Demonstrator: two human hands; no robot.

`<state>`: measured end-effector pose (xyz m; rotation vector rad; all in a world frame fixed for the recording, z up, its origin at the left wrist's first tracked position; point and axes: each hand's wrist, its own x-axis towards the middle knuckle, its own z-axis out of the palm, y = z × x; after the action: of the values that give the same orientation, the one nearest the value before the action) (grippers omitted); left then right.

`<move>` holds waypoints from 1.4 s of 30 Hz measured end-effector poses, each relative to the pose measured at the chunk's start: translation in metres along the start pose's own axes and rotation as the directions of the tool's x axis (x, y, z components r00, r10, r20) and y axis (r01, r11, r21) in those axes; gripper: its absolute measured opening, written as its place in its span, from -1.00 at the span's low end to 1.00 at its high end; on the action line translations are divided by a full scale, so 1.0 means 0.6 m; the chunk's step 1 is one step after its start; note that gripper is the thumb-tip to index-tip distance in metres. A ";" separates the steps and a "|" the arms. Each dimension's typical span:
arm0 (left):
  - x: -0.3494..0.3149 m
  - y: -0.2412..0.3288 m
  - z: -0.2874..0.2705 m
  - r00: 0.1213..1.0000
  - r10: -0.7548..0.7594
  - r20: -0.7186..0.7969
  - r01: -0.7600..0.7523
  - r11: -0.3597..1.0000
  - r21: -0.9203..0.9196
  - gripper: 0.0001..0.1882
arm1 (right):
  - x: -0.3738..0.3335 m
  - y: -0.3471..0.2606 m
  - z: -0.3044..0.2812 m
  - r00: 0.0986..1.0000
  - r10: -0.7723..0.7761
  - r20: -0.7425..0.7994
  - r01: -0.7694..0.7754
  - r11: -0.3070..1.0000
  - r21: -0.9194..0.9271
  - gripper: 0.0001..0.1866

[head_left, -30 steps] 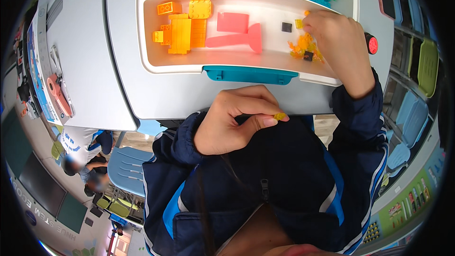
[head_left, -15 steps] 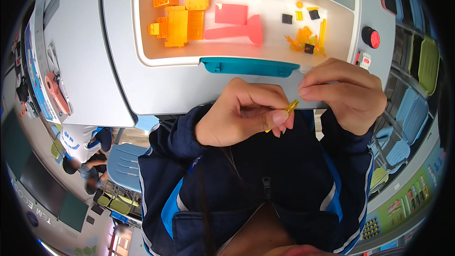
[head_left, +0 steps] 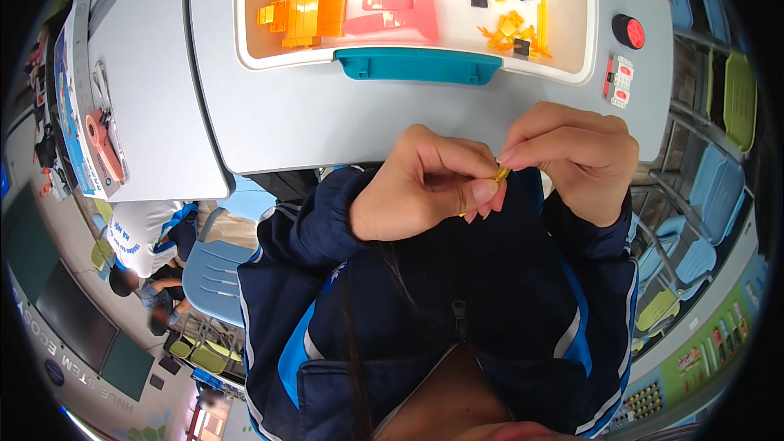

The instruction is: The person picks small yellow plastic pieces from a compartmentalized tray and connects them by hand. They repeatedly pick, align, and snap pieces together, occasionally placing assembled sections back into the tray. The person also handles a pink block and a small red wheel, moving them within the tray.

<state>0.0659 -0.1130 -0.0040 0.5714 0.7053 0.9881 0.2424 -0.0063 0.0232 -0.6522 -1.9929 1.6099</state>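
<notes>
Just past the table's front edge, my left hand [head_left: 416,188] pinches a small see-through yellow building piece [head_left: 501,175] between thumb and fingers. My right hand [head_left: 584,155] has its thumb and fingertips closed at the upper end of that same piece. Fingers cover most of it, so its full shape is hidden. Beyond my hands stands a white tray [head_left: 265,62] with a teal handle [head_left: 416,69]. Inside it lie orange bricks [head_left: 303,12] at the left, pink pieces [head_left: 392,23] in the middle, and small orange and black parts [head_left: 510,26] at the right.
Right of the tray, a black-and-red wheel-like part [head_left: 628,31] and a small white-and-red block [head_left: 619,82] rest on the grey table [head_left: 343,131]. A pink tool [head_left: 104,145] lies on the left table. Blue chairs [head_left: 214,278] and other people [head_left: 145,237] are at the left.
My right hand has moved left, and its fingertips have closed on the yellow piece's upper end. The tray now appears higher in the view.
</notes>
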 end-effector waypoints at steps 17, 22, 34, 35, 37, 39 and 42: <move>-0.004 0.001 0.029 0.987 0.144 -0.077 -0.131 0.980 0.152 -0.88 | -0.037 0.014 0.004 1.000 0.017 0.008 -0.018 0.971 0.238 -0.82; -0.012 -0.001 0.028 0.989 0.134 -0.061 -0.131 0.990 0.055 -0.82 | -0.039 0.010 0.016 0.998 -0.004 -0.061 0.020 0.963 0.270 -0.81; -0.022 -0.027 0.026 0.961 0.251 -0.112 -0.244 0.967 0.073 -0.79 | -0.053 0.005 0.016 0.990 -0.078 -0.114 0.105 0.961 0.255 -0.76; -0.022 -0.027 0.027 0.962 0.252 -0.109 -0.246 0.967 0.067 -0.79 | -0.055 0.005 0.017 0.989 -0.075 -0.124 0.106 0.958 0.267 -0.76; -0.022 -0.030 0.027 0.961 0.256 -0.103 -0.252 0.966 0.052 -0.78 | -0.056 0.004 0.018 0.989 -0.090 -0.121 0.116 0.967 0.226 -0.76; -0.022 -0.032 0.029 0.960 0.255 -0.115 -0.253 0.967 0.031 -0.78 | -0.056 0.003 0.020 0.986 -0.101 -0.133 0.124 0.975 0.182 -0.77; -0.022 -0.033 0.029 0.960 0.253 -0.120 -0.253 0.967 0.020 -0.78 | -0.057 0.000 0.024 0.981 -0.115 -0.157 0.131 0.987 0.096 -0.78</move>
<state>0.0851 -0.1353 -0.0034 0.6191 0.7549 1.2687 0.2597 -0.0388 0.0178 -0.5802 -1.7906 1.5334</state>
